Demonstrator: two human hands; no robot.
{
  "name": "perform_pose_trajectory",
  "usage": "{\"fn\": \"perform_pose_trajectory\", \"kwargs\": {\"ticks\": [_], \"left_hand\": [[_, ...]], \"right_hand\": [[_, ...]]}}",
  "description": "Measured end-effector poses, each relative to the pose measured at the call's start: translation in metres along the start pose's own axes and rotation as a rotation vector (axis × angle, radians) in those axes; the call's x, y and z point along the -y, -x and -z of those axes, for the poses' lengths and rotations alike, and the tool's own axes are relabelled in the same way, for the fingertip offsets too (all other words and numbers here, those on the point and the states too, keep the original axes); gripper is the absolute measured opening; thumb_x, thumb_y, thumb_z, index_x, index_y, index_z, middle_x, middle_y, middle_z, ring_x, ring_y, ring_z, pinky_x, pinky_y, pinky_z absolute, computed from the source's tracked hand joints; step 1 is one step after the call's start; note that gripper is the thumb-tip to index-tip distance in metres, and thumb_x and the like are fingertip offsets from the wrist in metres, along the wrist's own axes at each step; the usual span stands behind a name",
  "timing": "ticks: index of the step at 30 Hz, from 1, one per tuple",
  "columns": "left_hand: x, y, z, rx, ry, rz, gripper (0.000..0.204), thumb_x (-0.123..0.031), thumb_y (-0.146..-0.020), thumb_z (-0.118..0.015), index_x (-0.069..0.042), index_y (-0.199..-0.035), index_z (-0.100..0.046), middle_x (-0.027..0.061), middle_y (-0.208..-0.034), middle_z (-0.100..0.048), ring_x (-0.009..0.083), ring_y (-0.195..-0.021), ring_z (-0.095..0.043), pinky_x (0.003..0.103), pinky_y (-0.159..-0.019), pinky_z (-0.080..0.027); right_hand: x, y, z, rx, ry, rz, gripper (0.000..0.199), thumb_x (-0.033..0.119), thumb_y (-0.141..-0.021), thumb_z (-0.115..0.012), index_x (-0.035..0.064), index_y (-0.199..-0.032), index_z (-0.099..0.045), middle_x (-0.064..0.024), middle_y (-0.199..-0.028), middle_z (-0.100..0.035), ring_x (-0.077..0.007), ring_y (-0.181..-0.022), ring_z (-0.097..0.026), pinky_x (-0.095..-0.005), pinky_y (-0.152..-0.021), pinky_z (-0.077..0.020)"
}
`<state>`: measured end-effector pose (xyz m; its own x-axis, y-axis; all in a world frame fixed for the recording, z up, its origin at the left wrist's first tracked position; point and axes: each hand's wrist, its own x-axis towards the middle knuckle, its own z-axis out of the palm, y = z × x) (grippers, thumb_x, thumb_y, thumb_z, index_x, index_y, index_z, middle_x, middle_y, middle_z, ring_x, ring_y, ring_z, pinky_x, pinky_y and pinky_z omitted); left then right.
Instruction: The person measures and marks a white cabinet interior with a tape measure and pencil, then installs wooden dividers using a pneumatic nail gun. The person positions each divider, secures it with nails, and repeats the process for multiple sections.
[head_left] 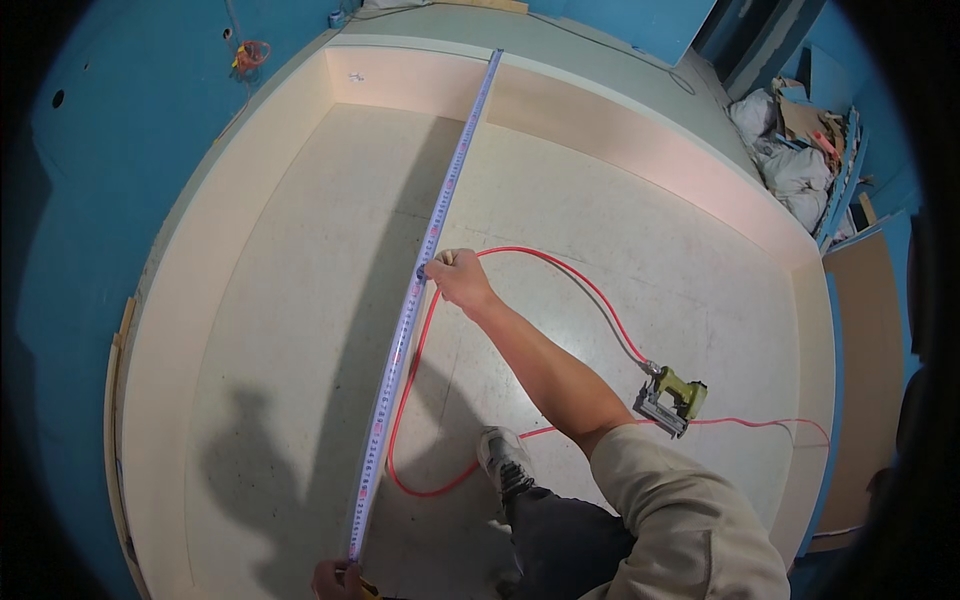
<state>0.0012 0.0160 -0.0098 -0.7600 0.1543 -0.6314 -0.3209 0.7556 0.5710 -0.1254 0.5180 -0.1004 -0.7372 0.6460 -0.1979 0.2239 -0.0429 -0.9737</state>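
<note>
Head view looks down on a pale floor (300, 300) boxed in by low cream-coloured boards, with blue walls (110, 180) around. A long tape measure (420, 270) runs stretched across the floor from the bottom edge of the picture up to the far board. The right hand (455, 275), arm reaching forward, is closed in a pinch on the tape about halfway along, fingers touching its right edge. The left hand (335, 578) sits at the lower edge of the picture, at the near end of the tape, gripping it there; part of that hand is cut off by the frame. A red air hose (560, 268) loops over the floor, passing just under the right hand and leading to a yellow-green nail gun (672, 398) lying well to the right. A grey shoe (503, 458) stands on the floor inside the hose loop. Crumpled white bags (795, 165) lie beyond the boards, upper right.
</note>
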Motion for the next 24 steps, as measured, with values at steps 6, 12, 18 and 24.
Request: {"fn": "perform_pose_trajectory", "kwargs": {"ticks": [6, 12, 18, 24], "left_hand": [[-0.031, 0.012, -0.011, -0.143, -0.043, -0.078, 0.029, -0.026, -0.096, -0.062, 0.003, -0.093, -0.063, 0.0121, -0.071, -0.064, 0.0254, -0.067, -0.064, 0.041, -0.068, -0.051], [0.009, -0.003, -0.023, -0.32, -0.159, -0.055, 0.017, -0.014, -0.086, -0.067, 0.001, -0.094, -0.064, 0.0215, -0.088, -0.063, 0.0345, -0.082, -0.065, 0.043, -0.074, -0.051], [0.011, -0.011, -0.021, -0.372, -0.311, -0.134, 0.017, -0.014, -0.087, -0.066, 0.002, -0.089, -0.066, 0.0215, -0.086, -0.064, 0.0414, -0.079, -0.064, 0.048, -0.077, -0.049], [-0.009, -0.016, -0.019, -0.301, -0.421, -0.033, 0.021, -0.017, -0.088, -0.063, 0.002, -0.083, -0.067, 0.0223, -0.087, -0.065, 0.0437, -0.085, -0.064, 0.05, -0.079, -0.049]], "right_hand": [[0.006, -0.011, 0.004, -0.025, -0.029, -0.021, 0.022, 0.012, -0.082, -0.065, 0.0011, -0.064, -0.059, -0.0007, -0.056, -0.052, -0.0094, -0.048, -0.045, -0.0309, -0.044, -0.0357], [-0.016, 0.012, 0.003, -0.014, -0.033, -0.032, 0.021, 0.017, -0.089, -0.062, 0.0004, -0.075, -0.064, -0.0007, -0.059, -0.051, -0.0095, -0.05, -0.046, -0.0282, -0.045, -0.0409], [-0.022, 0.065, 0.02, 0.141, -0.218, -0.138, 0.031, 0.025, -0.098, -0.049, 0.001, -0.086, -0.066, -0.0035, -0.064, -0.053, -0.0126, -0.057, -0.05, -0.0294, -0.057, -0.0466], [-0.039, 0.103, 0.025, 0.186, -0.187, -0.107, 0.05, 0.04, -0.104, -0.036, 0.0025, -0.082, -0.062, -0.0051, -0.072, -0.058, -0.0142, -0.063, -0.054, -0.0296, -0.062, -0.0474]]}}
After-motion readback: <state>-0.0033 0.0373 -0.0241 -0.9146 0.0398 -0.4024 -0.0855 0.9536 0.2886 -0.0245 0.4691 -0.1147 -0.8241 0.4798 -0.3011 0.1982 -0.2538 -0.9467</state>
